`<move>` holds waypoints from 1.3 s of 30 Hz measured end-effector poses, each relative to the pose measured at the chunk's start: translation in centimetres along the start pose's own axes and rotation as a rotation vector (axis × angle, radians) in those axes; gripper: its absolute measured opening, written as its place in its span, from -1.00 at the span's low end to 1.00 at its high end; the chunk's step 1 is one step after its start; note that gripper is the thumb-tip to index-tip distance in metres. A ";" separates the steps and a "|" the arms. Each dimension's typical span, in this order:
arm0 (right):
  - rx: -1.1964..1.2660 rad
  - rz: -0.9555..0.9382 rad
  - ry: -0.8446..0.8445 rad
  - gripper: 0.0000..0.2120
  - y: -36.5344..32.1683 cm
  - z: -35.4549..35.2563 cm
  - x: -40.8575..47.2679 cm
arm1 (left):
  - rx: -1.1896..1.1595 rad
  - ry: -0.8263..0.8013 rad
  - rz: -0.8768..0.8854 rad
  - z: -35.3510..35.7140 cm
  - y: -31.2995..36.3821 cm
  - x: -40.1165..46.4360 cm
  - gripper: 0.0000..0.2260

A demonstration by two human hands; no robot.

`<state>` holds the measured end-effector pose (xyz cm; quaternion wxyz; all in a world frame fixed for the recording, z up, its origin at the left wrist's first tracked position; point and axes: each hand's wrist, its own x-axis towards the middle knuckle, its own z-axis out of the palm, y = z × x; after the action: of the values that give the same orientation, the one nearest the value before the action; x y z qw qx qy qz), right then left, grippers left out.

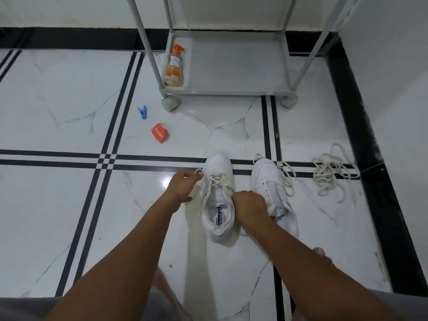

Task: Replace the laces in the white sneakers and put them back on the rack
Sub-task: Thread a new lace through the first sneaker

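Note:
Two white sneakers stand side by side on the tiled floor. The left sneaker point(218, 200) has a cream lace threaded through its eyelets. My left hand point(183, 185) pinches one end of that lace at the shoe's left side. My right hand point(251, 206) is curled over the lace at the shoe's right side, between the two shoes. The right sneaker point(268, 179) shows bare eyelets, and a loose lace point(287, 174) lies along its right side. A tangled pile of cream laces point(328, 173) lies further right.
The grey wheeled rack point(231, 89) stands straight ahead with an orange spray bottle point(174, 68) on its bottom shelf. A blue clothes peg point(142, 111) and a red packet point(159, 132) lie on the floor to the left. A white wall runs along the right.

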<state>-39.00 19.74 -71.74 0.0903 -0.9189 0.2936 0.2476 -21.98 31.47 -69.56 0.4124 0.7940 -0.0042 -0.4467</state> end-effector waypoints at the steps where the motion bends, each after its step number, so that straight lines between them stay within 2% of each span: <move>1: -0.041 -0.015 0.005 -0.82 0.2 0.4 -0.2 | 0.001 -0.001 0.000 0.0 -0.1 0.0 -0.67; 7: -0.205 -0.116 0.052 -0.89 0.6 1.7 -0.8 | 0.050 -0.091 -0.002 0.1 -0.2 -0.2 -0.66; 10: -0.218 -0.118 0.017 -0.88 0.5 1.5 -0.6 | 0.188 -0.195 0.053 0.4 0.2 -0.5 -0.62; 12: -0.156 -0.072 0.055 -0.86 0.3 1.4 -0.4 | 0.311 -0.250 0.108 0.7 0.2 -0.5 -0.54; 16: 0.222 0.104 0.273 -0.84 0.5 -0.2 0.6 | 0.381 -0.213 0.165 1.1 -0.1 -0.3 -0.37; 20: 0.740 0.131 0.401 -0.96 0.9 -2.9 1.8 | 0.500 -0.162 0.232 1.2 -0.2 -0.3 -0.42; 22: 0.913 0.118 0.373 -0.90 0.8 -4.3 2.2 | 0.521 -0.161 0.245 1.0 -0.4 -0.2 -0.50; 26: 1.105 0.044 0.262 -0.91 0.3 -5.6 2.6 | 0.374 -0.191 0.195 0.8 -0.5 -0.2 -0.66; 29: 1.069 -0.003 0.224 -0.84 -0.4 -5.6 2.4 | 0.256 -0.208 0.134 0.3 -0.6 -0.4 -0.78; 31: 0.961 -0.035 0.183 -0.83 -1.1 -5.4 2.0 | 0.220 -0.235 0.111 0.0 -0.5 -0.4 -0.84; 34: 0.791 -0.070 0.129 -0.84 -2.4 -4.8 1.2 | 0.228 -0.261 0.122 -0.2 -0.5 -0.4 -0.86; 39: 0.676 -0.054 0.120 -0.81 -3.4 -4.6 0.7 | 0.206 -0.285 0.120 -0.8 -0.5 -0.2 -0.89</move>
<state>-34.68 20.71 -68.10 0.3787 -0.8573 0.3396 0.0792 -21.74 32.38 -69.56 0.3502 0.7589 -0.1555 -0.5265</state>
